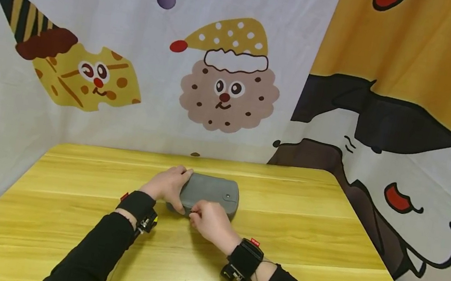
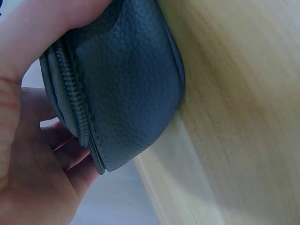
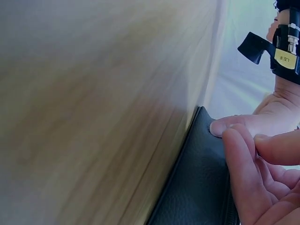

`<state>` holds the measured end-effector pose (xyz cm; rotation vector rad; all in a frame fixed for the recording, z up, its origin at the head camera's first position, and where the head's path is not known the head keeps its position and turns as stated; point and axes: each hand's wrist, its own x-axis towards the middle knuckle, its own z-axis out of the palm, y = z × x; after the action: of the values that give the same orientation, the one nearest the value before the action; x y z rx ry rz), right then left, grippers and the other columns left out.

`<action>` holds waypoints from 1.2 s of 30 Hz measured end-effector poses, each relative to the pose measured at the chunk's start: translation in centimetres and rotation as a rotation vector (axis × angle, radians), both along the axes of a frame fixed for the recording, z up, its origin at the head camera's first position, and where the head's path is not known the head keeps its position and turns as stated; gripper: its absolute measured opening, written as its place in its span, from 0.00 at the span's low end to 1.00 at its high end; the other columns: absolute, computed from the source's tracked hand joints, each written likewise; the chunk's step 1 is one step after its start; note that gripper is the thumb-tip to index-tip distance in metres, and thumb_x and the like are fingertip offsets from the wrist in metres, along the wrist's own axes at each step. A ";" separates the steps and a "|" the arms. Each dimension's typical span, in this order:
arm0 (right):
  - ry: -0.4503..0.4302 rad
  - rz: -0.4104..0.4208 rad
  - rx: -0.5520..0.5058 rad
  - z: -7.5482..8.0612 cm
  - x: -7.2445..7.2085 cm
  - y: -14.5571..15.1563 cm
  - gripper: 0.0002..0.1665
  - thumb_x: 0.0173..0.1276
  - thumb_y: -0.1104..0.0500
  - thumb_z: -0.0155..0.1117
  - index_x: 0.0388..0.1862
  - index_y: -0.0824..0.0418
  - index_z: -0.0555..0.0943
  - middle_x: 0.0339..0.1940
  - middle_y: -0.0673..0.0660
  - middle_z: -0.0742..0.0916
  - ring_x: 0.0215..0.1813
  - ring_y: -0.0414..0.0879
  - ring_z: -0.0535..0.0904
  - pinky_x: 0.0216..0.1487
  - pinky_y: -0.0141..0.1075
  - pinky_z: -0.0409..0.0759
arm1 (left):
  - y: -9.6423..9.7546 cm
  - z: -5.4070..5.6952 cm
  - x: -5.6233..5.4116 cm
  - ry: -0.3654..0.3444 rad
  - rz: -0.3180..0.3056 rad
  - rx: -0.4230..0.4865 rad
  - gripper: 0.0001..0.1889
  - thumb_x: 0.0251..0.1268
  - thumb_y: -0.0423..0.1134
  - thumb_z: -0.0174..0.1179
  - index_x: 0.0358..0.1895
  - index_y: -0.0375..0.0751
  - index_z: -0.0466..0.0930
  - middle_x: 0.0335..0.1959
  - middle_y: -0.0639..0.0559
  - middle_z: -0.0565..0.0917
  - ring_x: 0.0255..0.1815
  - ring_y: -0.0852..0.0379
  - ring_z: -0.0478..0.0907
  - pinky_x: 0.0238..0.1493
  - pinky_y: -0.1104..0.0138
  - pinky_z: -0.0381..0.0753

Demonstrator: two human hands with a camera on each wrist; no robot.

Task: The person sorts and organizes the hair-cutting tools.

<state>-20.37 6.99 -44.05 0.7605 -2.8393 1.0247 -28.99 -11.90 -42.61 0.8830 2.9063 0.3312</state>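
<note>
A grey leather-look zip pouch (image 1: 209, 187) lies on the table, a small snap button (image 1: 228, 196) on its top. My left hand (image 1: 167, 186) grips its left end, thumb on the near side. In the left wrist view, the zipper teeth (image 2: 70, 89) run along the pouch edge beside the left thumb (image 2: 51, 21). My right hand (image 1: 213, 221) is at the pouch's near edge, close to the left thumb, thumb and index finger pinched together. A small dark zipper pull (image 1: 192, 211) shows at its fingertips, mostly hidden by them.
The yellow wood-grain table (image 1: 301, 249) extends around the pouch on all sides. Behind it hangs a pale curtain (image 1: 135, 39) with cartoon prints, and an orange one (image 1: 418, 52) is at the right. Both wrists wear black camera straps (image 1: 245, 258).
</note>
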 end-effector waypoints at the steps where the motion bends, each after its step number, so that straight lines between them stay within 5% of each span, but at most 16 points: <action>1: -0.003 0.001 0.000 -0.1 0.0 -0.1 0.05 0.71 0.65 0.64 0.33 0.60 0.82 0.22 0.45 0.82 0.23 0.33 0.75 0.26 0.27 0.75 | 0.0 -0.1 0.0 0.003 -0.001 0.000 0.66 0.33 0.57 0.82 0.76 0.31 0.55 0.68 0.34 0.67 0.66 0.39 0.67 0.59 0.51 0.75; 20: 0.010 0.016 0.019 -0.1 -0.4 -0.3 0.05 0.71 0.64 0.64 0.34 0.60 0.83 0.23 0.45 0.83 0.23 0.33 0.76 0.28 0.27 0.75 | 0.1 -0.2 -0.1 0.021 0.004 -0.013 0.66 0.32 0.58 0.82 0.76 0.31 0.55 0.67 0.34 0.67 0.65 0.38 0.67 0.58 0.50 0.76; 30: -0.079 0.159 -0.031 0.5 -0.7 1.1 0.11 0.71 0.63 0.64 0.48 0.68 0.84 0.34 0.53 0.88 0.31 0.35 0.82 0.34 0.27 0.80 | 0.0 -0.4 -0.1 0.034 0.008 -0.014 0.65 0.33 0.57 0.82 0.76 0.32 0.55 0.67 0.35 0.67 0.65 0.39 0.67 0.57 0.51 0.76; 36: 0.063 0.190 -0.103 1.4 -0.8 3.1 0.14 0.72 0.59 0.64 0.52 0.65 0.82 0.41 0.54 0.86 0.39 0.42 0.82 0.43 0.31 0.80 | 0.0 -0.4 0.1 0.025 0.008 -0.008 0.65 0.34 0.57 0.82 0.77 0.32 0.55 0.69 0.34 0.66 0.66 0.37 0.66 0.59 0.50 0.75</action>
<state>-21.17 10.09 -42.68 1.0481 -2.6781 1.1376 -28.85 -11.87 -42.98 0.8814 2.9329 0.3110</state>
